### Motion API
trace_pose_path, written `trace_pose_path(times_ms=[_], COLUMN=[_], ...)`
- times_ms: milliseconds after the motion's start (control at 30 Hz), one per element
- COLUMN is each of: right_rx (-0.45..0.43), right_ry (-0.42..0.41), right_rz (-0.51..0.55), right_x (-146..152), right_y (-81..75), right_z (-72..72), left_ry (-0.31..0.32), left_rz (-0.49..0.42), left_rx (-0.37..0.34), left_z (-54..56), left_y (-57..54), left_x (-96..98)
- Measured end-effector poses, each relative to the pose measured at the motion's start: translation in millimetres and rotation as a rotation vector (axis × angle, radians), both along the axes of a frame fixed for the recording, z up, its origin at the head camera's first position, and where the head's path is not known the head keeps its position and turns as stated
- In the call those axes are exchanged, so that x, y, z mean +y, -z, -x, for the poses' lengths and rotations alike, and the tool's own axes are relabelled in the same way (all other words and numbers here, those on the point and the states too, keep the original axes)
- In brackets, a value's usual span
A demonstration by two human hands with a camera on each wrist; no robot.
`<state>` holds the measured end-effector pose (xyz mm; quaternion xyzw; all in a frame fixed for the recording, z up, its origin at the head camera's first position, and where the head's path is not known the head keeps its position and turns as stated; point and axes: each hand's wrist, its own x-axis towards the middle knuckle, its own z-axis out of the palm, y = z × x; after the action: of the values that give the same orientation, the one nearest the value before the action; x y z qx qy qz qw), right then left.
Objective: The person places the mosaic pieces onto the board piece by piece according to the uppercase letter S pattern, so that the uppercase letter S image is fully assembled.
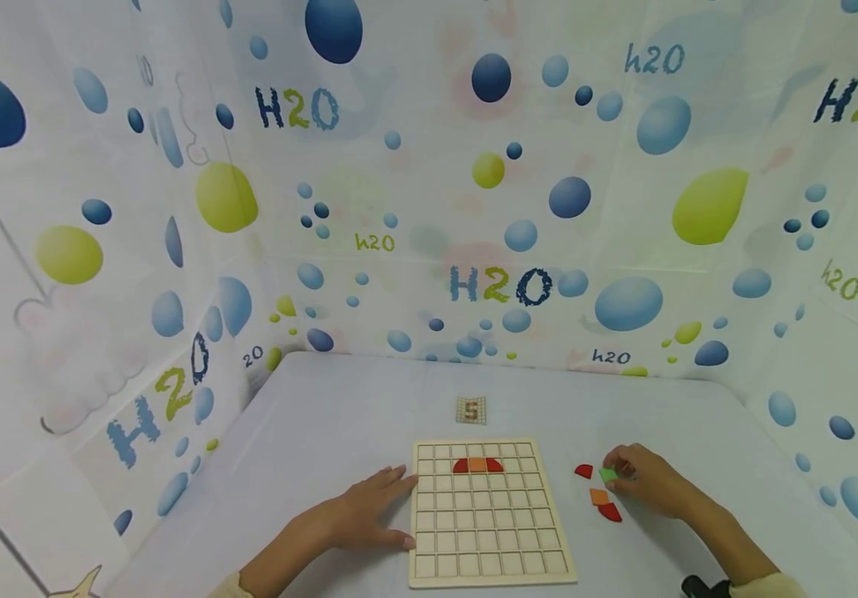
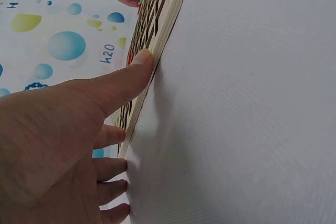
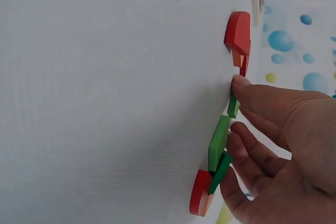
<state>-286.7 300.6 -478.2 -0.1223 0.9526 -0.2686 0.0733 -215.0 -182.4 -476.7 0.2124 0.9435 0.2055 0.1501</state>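
A light wooden grid board (image 1: 485, 513) lies on the white table. Near its top are two red quarter-round tiles flanking an orange square tile (image 1: 478, 465). My left hand (image 1: 365, 509) rests at the board's left edge, fingers spread and thumb (image 2: 142, 59) on the frame. To the right of the board, my right hand (image 1: 649, 480) pinches a small green tile (image 3: 233, 106) between thumb and fingers, low over the table. More green tiles (image 3: 218, 144) lie under that hand, hidden from the head view.
Loose red tiles (image 1: 584, 471) and an orange square (image 1: 599, 497) lie between the board and my right hand. Behind the board is a small gridded card (image 1: 471, 410) with an S-like figure. A dark object (image 1: 705, 586) shows by the right wrist. A printed curtain (image 1: 429, 249) surrounds the table.
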Motion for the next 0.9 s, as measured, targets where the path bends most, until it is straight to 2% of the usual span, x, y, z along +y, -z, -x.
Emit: trace_pose_path(times_ms=[300, 500, 700, 900], right_rx=[0.055, 0.054, 0.072, 0.122], right_ry=[-0.046, -0.010, 0.009, -0.052], right_rz=[0.049, 0.062, 0.032, 0.068], right_x=[-0.8, -2.4, -8.0, -21.5], right_y=[0.1, 1.3, -1.8, -6.5], right_z=[-1.1, 0.8, 2.0, 4.2], left_ry=[-0.008, -0.004, 0.004, 0.005], left_rz=[-0.001, 0.001, 0.001, 0.004], left_rx=[-0.008, -0.010, -0.001, -0.001], left_z=[0.4, 0.7, 0.1, -0.2], left_y=[0.7, -0.8, -3.0, -3.1], left_x=[0.3, 0.2, 0.6, 0.8])
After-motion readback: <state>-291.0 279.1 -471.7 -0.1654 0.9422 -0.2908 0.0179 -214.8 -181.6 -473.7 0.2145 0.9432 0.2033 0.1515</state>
